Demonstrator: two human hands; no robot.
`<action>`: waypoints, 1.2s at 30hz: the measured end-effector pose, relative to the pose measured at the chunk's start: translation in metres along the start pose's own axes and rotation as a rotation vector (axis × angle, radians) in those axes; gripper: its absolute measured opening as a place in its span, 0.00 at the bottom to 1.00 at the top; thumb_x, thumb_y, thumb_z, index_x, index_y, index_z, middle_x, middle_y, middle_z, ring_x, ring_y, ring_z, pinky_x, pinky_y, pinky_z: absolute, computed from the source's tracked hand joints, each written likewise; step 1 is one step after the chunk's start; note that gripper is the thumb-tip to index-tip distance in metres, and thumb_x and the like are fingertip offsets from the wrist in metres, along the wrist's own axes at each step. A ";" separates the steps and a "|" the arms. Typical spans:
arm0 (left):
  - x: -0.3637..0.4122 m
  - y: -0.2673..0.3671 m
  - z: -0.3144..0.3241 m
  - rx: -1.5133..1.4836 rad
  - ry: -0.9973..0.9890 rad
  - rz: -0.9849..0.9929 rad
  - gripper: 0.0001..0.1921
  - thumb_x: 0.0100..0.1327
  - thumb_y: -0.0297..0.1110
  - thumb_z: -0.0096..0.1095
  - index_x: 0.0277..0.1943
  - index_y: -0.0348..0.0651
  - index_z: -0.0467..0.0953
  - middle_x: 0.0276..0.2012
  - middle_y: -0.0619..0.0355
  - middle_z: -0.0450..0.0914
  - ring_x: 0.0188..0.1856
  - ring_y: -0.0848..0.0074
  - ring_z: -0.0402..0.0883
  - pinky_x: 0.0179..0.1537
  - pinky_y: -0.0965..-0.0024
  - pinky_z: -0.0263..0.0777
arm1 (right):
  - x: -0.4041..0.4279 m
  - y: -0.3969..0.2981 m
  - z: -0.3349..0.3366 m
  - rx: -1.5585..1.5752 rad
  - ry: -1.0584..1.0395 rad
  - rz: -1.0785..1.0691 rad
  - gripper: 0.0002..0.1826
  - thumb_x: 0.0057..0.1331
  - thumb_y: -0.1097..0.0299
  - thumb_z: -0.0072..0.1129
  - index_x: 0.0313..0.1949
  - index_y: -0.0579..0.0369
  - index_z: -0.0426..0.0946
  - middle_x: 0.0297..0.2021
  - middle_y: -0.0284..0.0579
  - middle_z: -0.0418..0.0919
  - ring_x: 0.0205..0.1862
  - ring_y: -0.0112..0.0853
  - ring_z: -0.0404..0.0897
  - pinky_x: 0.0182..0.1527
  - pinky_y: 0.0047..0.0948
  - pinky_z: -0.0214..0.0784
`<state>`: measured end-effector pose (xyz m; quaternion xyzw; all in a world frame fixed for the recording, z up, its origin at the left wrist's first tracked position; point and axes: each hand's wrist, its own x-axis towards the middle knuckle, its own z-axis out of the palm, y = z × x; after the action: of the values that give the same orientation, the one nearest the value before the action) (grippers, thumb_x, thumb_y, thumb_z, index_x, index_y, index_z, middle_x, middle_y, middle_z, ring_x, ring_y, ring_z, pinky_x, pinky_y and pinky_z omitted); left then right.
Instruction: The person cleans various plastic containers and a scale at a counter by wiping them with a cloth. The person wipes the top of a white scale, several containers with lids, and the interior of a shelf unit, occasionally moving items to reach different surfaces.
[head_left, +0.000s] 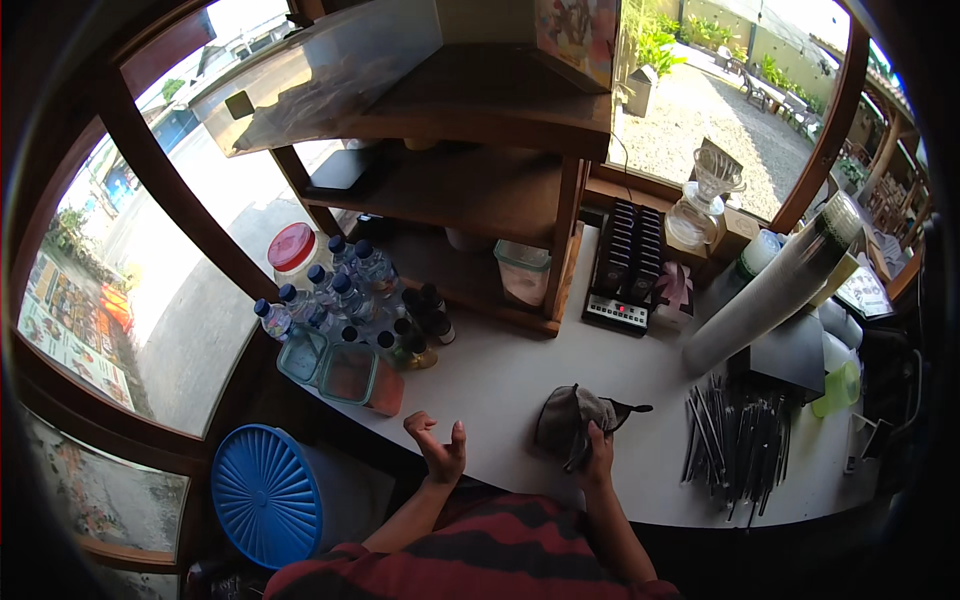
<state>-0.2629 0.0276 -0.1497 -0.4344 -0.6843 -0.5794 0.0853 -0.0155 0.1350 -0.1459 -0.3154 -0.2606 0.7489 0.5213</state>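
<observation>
A folded grey cloth (559, 420) with dark edging is gripped in my right hand (598, 459), thumb on top, over the white counter (495, 375). A thin dark tip of the cloth sticks out to the right. My left hand (441, 450) is raised near the counter's front edge with nothing in it; its fingers are half curled and the thumb stands apart. Closest to that hand is a square plastic container (352, 375) with reddish contents and its green-rimmed lid (302, 355) beside it.
Water bottles (352, 292) and small dark bottles (431, 315) crowd the left, below a wooden shelf (442, 176). To the right are black-wrapped straws (739, 442), a leaning cup stack (772, 285) and a pager charging base (619, 311). A blue-lidded bin (262, 495) stands lower left.
</observation>
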 end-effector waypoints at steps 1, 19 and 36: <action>-0.009 -0.004 -0.013 0.095 0.073 -0.035 0.29 0.61 0.42 0.68 0.52 0.38 0.56 0.45 0.52 0.57 0.46 0.66 0.58 0.52 0.61 0.57 | 0.000 0.000 -0.003 0.007 -0.028 0.024 0.22 0.74 0.67 0.52 0.65 0.59 0.68 0.58 0.42 0.77 0.60 0.32 0.75 0.65 0.33 0.65; 0.005 -0.010 -0.041 0.131 0.280 -0.068 0.59 0.51 0.54 0.80 0.75 0.36 0.46 0.70 0.39 0.56 0.72 0.49 0.59 0.71 0.47 0.54 | -0.052 -0.074 -0.079 -0.352 -0.311 0.043 0.28 0.79 0.55 0.48 0.71 0.56 0.59 0.63 0.43 0.71 0.63 0.32 0.71 0.67 0.34 0.61; -0.080 0.109 0.060 -0.469 -0.733 -0.310 0.54 0.54 0.45 0.81 0.76 0.46 0.49 0.73 0.46 0.58 0.78 0.60 0.54 0.72 0.51 0.59 | -0.045 -0.124 0.111 -1.794 -0.959 -0.738 0.33 0.62 0.65 0.55 0.69 0.47 0.69 0.73 0.56 0.61 0.77 0.59 0.51 0.74 0.70 0.33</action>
<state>-0.1149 0.0347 -0.1399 -0.5107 -0.5765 -0.5329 -0.3505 -0.0097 0.1259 0.0260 -0.1580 -0.9695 0.1271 0.1373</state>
